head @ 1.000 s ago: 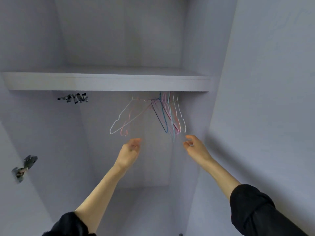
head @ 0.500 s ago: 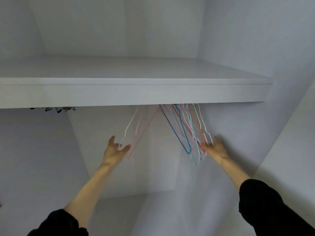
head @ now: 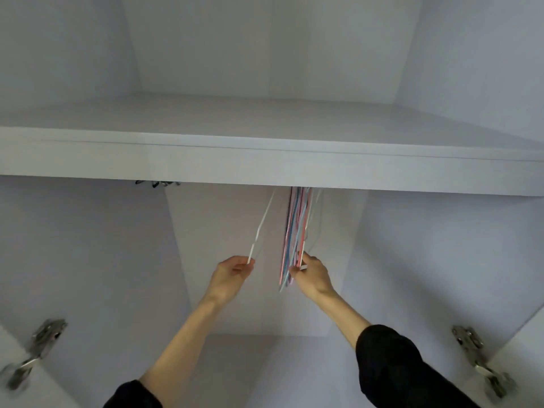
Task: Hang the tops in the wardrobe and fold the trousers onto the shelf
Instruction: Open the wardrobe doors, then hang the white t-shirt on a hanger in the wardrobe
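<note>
Up inside the white wardrobe (head: 88, 260), both arms reach under the shelf (head: 265, 166), black sleeves pushed back from the forearms. Farthest left of the grips, low on the wardrobe's side, sits a metal door hinge (head: 44, 337), blurred. Above and left of the left hand (head: 231, 273), a small dark cluster of clips (head: 157, 183) peeks out from under the shelf's front edge; what they are exactly is hard to tell. The left hand has its fingers curled and its fingertips pinch the lower end of a single white hanger (head: 260, 228), which slants up and to the right from the pinch until it vanishes behind the shelf edge. Just right of that grip, apart from the white hanger, hangs a tight bunch of thin hangers (head: 295, 231) in pink, blue, red and white, dropping straight from under the shelf. The right hand (head: 310, 273) grips the bottom of this bunch, thumb and fingers closed around several wires, with a few ends sticking out below the hand on its left. Far right of both grips, low on the opposite side, is a second metal hinge (head: 471, 346), also blurred. No tops or trousers are in view; the shelf top above the hands is bare.
</note>
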### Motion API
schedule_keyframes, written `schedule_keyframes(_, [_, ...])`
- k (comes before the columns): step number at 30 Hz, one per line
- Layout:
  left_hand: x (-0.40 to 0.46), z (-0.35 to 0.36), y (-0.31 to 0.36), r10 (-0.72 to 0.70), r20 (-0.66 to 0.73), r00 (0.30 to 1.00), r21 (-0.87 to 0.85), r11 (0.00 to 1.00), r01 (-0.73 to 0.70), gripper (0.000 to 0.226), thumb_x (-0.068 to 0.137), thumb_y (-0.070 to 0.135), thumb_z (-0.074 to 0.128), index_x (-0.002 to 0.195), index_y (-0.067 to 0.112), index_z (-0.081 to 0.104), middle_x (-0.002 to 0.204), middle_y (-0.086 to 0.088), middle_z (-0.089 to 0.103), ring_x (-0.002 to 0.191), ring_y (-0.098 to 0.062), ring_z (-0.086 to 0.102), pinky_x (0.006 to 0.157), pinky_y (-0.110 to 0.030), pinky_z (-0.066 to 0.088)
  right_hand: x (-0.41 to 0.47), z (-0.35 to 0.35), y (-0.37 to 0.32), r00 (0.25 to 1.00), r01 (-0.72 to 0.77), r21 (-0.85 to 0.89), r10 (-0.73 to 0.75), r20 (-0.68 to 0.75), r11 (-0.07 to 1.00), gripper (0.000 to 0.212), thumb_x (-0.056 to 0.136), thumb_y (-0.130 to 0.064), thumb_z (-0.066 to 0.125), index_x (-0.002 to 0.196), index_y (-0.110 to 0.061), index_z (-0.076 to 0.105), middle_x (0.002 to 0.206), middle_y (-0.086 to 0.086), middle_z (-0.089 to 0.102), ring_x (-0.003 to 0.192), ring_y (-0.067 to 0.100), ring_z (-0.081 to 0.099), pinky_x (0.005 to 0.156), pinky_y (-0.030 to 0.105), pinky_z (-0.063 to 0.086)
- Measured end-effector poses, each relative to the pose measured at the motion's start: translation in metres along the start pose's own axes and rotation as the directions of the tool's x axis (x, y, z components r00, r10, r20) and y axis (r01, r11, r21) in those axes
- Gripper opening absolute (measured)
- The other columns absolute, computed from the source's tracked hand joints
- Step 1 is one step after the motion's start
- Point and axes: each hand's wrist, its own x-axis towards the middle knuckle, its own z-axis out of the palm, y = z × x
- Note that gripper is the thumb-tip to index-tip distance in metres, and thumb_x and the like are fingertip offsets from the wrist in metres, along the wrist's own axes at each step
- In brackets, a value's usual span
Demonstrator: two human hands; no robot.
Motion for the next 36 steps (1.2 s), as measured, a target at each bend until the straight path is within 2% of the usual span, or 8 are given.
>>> schedule_keyframes(8, [-0.013,-0.041,-0.023,-0.004,-0.14,0.99,-0.009,1.0,0.003,0.028,0.089,0.001,0.059,0.081,0.027,0.06,0.079,0.002,0.062,0.078,-0.02,0.056,0.079,-0.032,0.046,-0.001,0.044,-0.033,0.977,0.14,-0.053,-0.129,0.167,0.989,0.033,0.095,-0.015,0.048,0.128,-0.014,0.053,0.117,0.011,0.059,0.103,0.026,0.061,0.091,0.03,0.047])
schedule_keyframes(11, [-0.017,-0.053,-0.025,-0.03,-0.166,0.986,0.002,1.0,0.031,0.017,0.091,0.004,0.057,0.092,0.019,0.063,0.096,-0.008,0.063,0.087,-0.023,0.057,0.088,-0.041,0.048,-0.002,0.055,-0.045,0.957,0.188,-0.073,-0.166,0.238,0.98,0.039,0.097,-0.016,0.046,0.136,-0.016,0.046,0.127,0.011,0.052,0.111,0.026,0.057,0.097,0.03,0.045])
schedule_keyframes(15, [-0.021,-0.064,-0.031,-0.108,-0.129,0.986,-0.017,0.994,0.107,0.028,0.093,0.002,0.052,0.119,0.008,0.06,0.124,-0.016,0.057,0.112,-0.031,0.057,0.098,-0.042,0.047,-0.005,0.065,-0.056,0.943,0.236,-0.084,-0.207,0.261,0.968,0.035,0.098,-0.015,0.045,0.133,-0.012,0.047,0.133,0.011,0.042,0.114,0.027,0.054,0.101,0.031,0.043])
schedule_keyframes(21, [-0.032,-0.066,-0.036,-0.132,-0.045,0.99,-0.063,0.99,0.129,0.037,0.094,0.002,0.051,0.131,0.005,0.051,0.129,-0.007,0.055,0.118,-0.028,0.054,0.106,-0.043,0.04,-0.019,0.064,-0.046,0.957,0.24,-0.012,-0.234,0.172,0.971,0.042,0.1,-0.024,0.043,0.139,-0.011,0.04,0.146,0.009,0.035,0.134,0.023,0.037,0.106,0.023,0.03])
schedule_keyframes(24, [-0.045,-0.052,-0.044,-0.158,-0.018,0.987,-0.105,0.982,0.155,0.04,0.094,0.0,0.05,0.133,0.005,0.048,0.121,-0.003,0.053,0.106,-0.021,0.054,0.097,-0.035,0.044,-0.038,0.058,-0.024,0.974,0.195,-0.046,-0.189,0.122,0.98,0.057,0.1,-0.038,0.038,0.15,-0.014,0.024,0.158,0.005,0.014,0.145,0.018,0.013,0.115,0.028,0.015])
schedule_keyframes(27, [-0.064,-0.033,-0.051,-0.138,-0.01,0.99,-0.085,0.987,0.136,0.033,0.093,-0.004,0.048,0.124,0.006,0.052,0.109,-0.007,0.055,0.093,-0.023,0.054,0.071,-0.024,0.045,-0.065,0.045,0.002,0.991,0.099,-0.065,-0.092,0.098,0.993,0.062,0.1,-0.037,0.039,0.151,-0.011,0.014,0.159,0.005,0.01,0.146,0.016,0.011,0.115,0.025,0.01])
schedule_keyframes(31, [-0.099,0.001,-0.043,-0.019,0.098,0.995,-0.042,0.999,0.023,0.019,0.092,-0.005,0.049,0.101,0.011,0.055,0.092,-0.009,0.059,0.087,-0.026,0.055,0.058,-0.011,0.043,-0.116,0.011,0.045,0.998,-0.036,-0.072,0.039,0.05,0.997,0.054,0.099,-0.034,0.042,0.147,-0.013,0.029,0.152,0.005,0.031,0.138,0.019,0.033,0.112,0.026,0.025])
schedule_keyframes(36, [-0.169,0.057,-0.006,0.073,0.4,0.913,-0.065,0.997,-0.051,0.019,0.095,-0.005,0.044,0.103,0.008,0.054,0.085,0.0,0.057,0.072,-0.014,0.056,0.057,-0.007,0.045,-0.208,-0.033,0.093,0.984,-0.169,-0.031,0.167,-0.065,0.985,0.041,0.098,-0.03,0.046,0.137,-0.016,0.046,0.134,0.006,0.054,0.12,0.019,0.053,0.1,0.024,0.038])
